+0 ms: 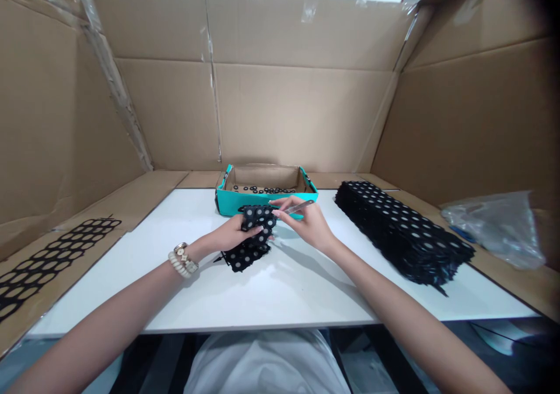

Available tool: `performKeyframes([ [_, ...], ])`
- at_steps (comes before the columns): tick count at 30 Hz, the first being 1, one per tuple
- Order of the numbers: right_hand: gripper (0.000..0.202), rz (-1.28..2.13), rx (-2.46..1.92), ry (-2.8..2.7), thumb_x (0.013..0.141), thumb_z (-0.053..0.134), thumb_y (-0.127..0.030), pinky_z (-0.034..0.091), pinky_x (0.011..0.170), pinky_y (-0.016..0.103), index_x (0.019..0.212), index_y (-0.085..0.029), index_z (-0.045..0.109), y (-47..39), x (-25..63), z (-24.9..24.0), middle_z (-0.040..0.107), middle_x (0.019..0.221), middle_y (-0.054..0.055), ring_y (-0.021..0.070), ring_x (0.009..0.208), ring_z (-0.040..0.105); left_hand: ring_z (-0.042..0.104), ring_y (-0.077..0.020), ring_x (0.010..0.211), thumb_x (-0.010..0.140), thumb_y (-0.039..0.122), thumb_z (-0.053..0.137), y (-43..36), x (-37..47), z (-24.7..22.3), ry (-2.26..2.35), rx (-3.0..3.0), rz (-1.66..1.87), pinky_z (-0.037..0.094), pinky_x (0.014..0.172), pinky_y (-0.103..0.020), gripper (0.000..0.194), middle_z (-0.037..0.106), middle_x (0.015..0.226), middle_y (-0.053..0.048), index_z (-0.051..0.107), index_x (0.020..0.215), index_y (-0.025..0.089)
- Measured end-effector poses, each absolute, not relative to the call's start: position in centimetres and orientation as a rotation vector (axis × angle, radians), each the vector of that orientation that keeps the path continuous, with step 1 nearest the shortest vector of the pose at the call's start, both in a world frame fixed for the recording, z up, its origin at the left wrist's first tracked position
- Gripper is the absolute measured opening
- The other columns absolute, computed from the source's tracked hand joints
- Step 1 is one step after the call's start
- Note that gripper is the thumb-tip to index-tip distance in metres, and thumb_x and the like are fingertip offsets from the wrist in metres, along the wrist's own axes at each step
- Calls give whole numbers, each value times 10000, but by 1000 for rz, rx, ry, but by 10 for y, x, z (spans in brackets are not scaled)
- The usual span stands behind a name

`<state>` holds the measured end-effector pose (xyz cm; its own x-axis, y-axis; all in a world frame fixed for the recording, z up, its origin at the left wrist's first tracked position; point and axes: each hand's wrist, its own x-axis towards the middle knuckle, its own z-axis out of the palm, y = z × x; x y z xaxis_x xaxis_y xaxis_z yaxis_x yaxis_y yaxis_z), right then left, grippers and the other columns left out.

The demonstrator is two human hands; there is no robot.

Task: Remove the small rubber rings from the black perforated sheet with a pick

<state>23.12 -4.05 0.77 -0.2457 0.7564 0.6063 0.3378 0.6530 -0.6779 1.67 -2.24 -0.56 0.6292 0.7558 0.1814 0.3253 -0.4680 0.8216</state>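
A floppy black sheet point(250, 255) with rows of pale round dots hangs bent over the white table. My left hand point(231, 234) is closed on its left side, with the thumb lying across the dotted face. At the sheet's upper right edge, my right hand point(311, 226) pinches slim metal tweezers point(301, 206). The fingers hide the tips of the tweezers. Just behind both hands stands a teal-edged cardboard box point(227, 203), where several small black rings point(262, 190) lie.
To the right is a thick stack of black dotted sheets point(398, 219). A clear plastic bag point(499, 225) lies beyond it. At the left, a black lattice of open rings point(56, 251) rests on cardboard. Tall cardboard walls point(301, 108) enclose the white table point(262, 306) on three sides.
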Motion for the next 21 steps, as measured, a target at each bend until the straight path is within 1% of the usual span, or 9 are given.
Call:
performKeyframes([
  [3, 248, 580, -873, -1826, 802, 659, -423, 583, 759, 338, 775, -182, 605, -39, 231, 4, 713, 889, 74, 210, 895, 682, 622, -263, 1054, 859, 463, 547, -23, 17, -6, 840, 2067, 711, 476, 918, -374, 428, 679, 1132, -93, 589, 1145, 148],
  [5, 257, 554, -889, -1817, 791, 668, -434, 592, 739, 336, 774, -181, 623, -38, 231, 2, 718, 848, 70, 212, 844, 692, 628, -255, 1042, 860, 453, 552, -23, 18, -7, 825, 2063, 736, 481, 909, -363, 417, 682, 1126, -86, 582, 1148, 153],
  [10, 266, 437, -919, -1795, 784, 672, -446, 606, 692, 314, 762, -183, 643, -38, 229, 2, 723, 841, 60, 202, 770, 699, 657, -235, 976, 883, 426, 531, -25, 18, -7, 781, 1998, 738, 497, 895, -355, 349, 718, 1021, -79, 604, 1080, 148],
  [13, 269, 409, -909, -1791, 784, 672, -448, 612, 680, 306, 756, -183, 639, -41, 228, 2, 722, 819, 53, 192, 721, 699, 658, -240, 977, 864, 427, 564, -27, 18, -6, 804, 1957, 723, 506, 895, -370, 355, 711, 1040, -85, 609, 1084, 152],
  [15, 264, 385, -900, -1795, 792, 667, -442, 614, 677, 298, 758, -181, 645, -43, 227, 2, 719, 809, 52, 189, 721, 698, 666, -249, 952, 834, 428, 609, -31, 19, -5, 795, 1858, 697, 529, 855, -379, 380, 709, 1035, -95, 602, 1092, 148],
  [17, 256, 360, -880, -1804, 802, 661, -429, 612, 668, 284, 759, -177, 654, -45, 226, 2, 715, 797, 51, 186, 725, 696, 679, -247, 899, 814, 432, 636, -37, 23, -3, 771, 1755, 683, 553, 797, -371, 400, 716, 982, -90, 596, 1092, 147],
  [19, 241, 328, -851, -1822, 816, 652, -407, 606, 656, 271, 759, -173, 665, -47, 224, 3, 708, 786, 47, 181, 730, 692, 686, -231, 836, 801, 441, 652, -43, 29, -3, 790, 1735, 752, 564, 746, -346, 407, 719, 923, -71, 602, 1085, 154],
  [21, 223, 273, -816, -1840, 828, 645, -379, 597, 654, 265, 753, -171, 675, -49, 223, 4, 700, 769, 40, 171, 711, 682, 686, -209, 783, 803, 454, 645, -48, 34, -4, 838, 1748, 856, 567, 711, -324, 423, 716, 933, -58, 600, 1112, 168],
])
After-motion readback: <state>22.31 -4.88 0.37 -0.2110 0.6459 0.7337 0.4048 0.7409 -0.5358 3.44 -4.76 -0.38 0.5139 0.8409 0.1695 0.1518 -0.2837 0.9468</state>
